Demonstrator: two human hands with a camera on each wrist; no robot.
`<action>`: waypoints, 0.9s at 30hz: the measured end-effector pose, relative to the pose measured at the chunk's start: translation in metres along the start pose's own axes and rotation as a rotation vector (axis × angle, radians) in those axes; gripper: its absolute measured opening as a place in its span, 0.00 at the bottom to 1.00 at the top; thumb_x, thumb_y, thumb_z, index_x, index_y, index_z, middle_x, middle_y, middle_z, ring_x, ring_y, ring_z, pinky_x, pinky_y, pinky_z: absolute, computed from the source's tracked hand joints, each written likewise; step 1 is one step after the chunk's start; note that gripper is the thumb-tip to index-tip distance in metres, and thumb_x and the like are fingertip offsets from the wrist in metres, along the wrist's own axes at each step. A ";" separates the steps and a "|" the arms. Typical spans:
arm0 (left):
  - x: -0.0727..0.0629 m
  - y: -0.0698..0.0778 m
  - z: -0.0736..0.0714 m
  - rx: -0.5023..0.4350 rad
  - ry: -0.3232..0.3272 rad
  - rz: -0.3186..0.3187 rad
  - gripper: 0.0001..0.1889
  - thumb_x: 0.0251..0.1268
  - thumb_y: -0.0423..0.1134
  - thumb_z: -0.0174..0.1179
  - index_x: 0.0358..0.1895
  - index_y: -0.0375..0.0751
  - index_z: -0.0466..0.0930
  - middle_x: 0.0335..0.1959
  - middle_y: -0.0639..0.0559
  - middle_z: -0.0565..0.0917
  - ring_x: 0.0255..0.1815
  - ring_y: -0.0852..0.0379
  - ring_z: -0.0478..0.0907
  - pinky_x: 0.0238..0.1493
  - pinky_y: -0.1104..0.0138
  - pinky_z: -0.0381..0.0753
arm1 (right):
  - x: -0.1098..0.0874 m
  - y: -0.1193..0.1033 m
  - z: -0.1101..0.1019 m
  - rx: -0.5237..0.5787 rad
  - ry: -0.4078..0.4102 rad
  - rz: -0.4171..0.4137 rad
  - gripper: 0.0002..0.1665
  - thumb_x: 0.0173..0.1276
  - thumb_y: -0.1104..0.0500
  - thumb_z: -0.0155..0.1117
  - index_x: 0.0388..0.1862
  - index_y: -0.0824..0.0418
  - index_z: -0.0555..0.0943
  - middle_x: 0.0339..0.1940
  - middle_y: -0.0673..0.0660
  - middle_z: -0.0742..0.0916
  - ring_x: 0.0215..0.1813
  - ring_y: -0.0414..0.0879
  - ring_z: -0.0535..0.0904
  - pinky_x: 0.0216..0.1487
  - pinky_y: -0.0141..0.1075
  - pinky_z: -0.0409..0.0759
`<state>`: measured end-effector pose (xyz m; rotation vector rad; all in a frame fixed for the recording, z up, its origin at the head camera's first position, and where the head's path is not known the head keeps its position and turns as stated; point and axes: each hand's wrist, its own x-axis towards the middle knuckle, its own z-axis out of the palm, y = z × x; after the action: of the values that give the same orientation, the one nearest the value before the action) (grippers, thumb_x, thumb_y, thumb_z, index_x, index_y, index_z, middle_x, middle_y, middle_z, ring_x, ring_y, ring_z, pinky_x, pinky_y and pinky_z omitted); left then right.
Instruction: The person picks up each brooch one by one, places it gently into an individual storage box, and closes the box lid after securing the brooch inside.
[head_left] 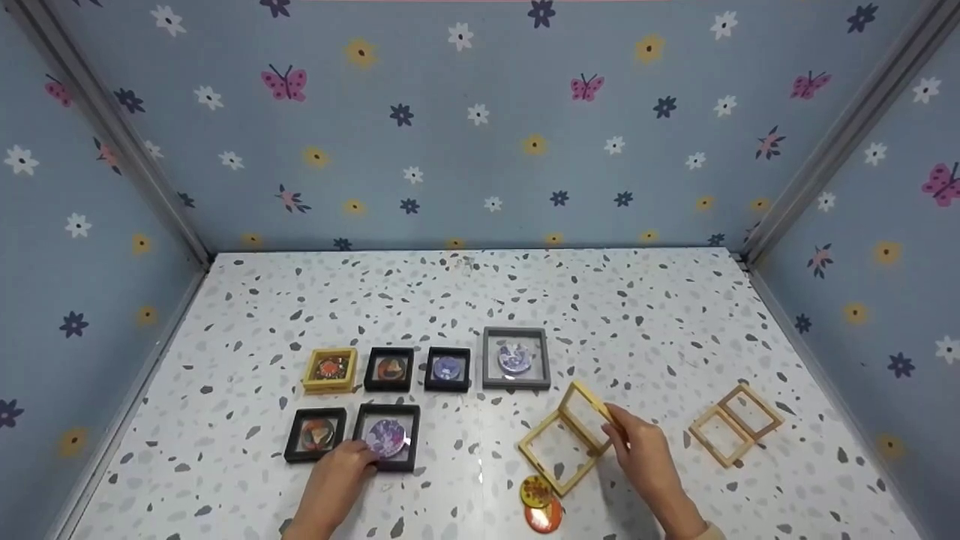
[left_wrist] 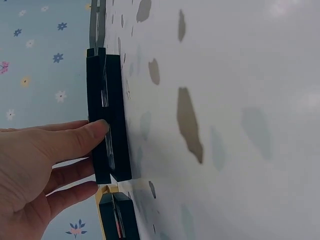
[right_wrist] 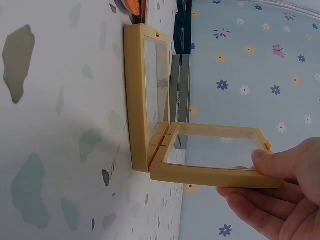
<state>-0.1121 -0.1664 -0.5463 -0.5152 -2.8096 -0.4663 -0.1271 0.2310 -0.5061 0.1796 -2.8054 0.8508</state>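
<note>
My left hand (head_left: pixel 341 476) holds the near left corner of a large black display frame (head_left: pixel 386 409) with a round purple-patterned badge (head_left: pixel 386 437) inside. In the left wrist view the thumb lies on the frame's side edge, and the frame's two halves meet with a narrow gap. A hinged yellow display frame (head_left: pixel 538 471) stands open on the table to the right. Its raised half (right_wrist: pixel 215 176) is pinched between the thumb and fingers of my right hand (head_left: pixel 649 457). Beside its near corner lie a yellow patterned badge (head_left: pixel 536 491) and an orange badge (head_left: pixel 543 517), overlapping.
Left of the large black frame is a smaller black frame (head_left: pixel 291 442) with a badge. Behind stand a yellow frame (head_left: pixel 309 370), two small black frames (head_left: pixel 388 350) (head_left: pixel 448 350) and a grey frame (head_left: pixel 516 331), each holding a badge. An open wooden-coloured frame (head_left: pixel 735 424) lies far right.
</note>
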 end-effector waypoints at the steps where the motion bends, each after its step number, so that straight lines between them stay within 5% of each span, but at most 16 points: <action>1: 0.000 0.000 0.000 -0.002 0.002 -0.003 0.06 0.36 0.29 0.67 0.22 0.39 0.81 0.23 0.52 0.77 0.28 0.55 0.75 0.29 0.64 0.75 | 0.000 0.000 0.000 0.001 -0.001 0.000 0.17 0.57 0.66 0.61 0.47 0.69 0.76 0.35 0.59 0.84 0.33 0.43 0.80 0.32 0.34 0.78; 12: -0.001 0.016 0.003 -0.043 0.153 0.048 0.11 0.34 0.31 0.69 0.27 0.35 0.79 0.27 0.47 0.77 0.30 0.51 0.75 0.33 0.59 0.75 | -0.002 0.002 0.001 0.011 0.050 -0.054 0.17 0.55 0.68 0.62 0.46 0.70 0.77 0.31 0.59 0.84 0.29 0.42 0.80 0.28 0.32 0.78; 20: 0.008 0.047 0.008 -0.153 0.060 0.085 0.11 0.44 0.35 0.67 0.32 0.34 0.79 0.31 0.47 0.78 0.35 0.50 0.75 0.37 0.58 0.75 | -0.002 0.000 0.000 0.013 -0.003 0.016 0.17 0.57 0.67 0.61 0.47 0.69 0.77 0.31 0.57 0.84 0.29 0.40 0.78 0.28 0.31 0.77; 27: 0.018 0.072 0.016 -0.213 0.046 0.140 0.13 0.47 0.36 0.65 0.36 0.34 0.78 0.33 0.48 0.77 0.35 0.51 0.75 0.38 0.61 0.75 | 0.000 -0.001 -0.001 0.002 0.029 -0.026 0.17 0.55 0.68 0.62 0.46 0.69 0.77 0.28 0.55 0.83 0.27 0.40 0.77 0.27 0.33 0.77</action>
<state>-0.1041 -0.0913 -0.5368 -0.7287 -2.6720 -0.7424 -0.1273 0.2311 -0.5050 0.2019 -2.7695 0.8435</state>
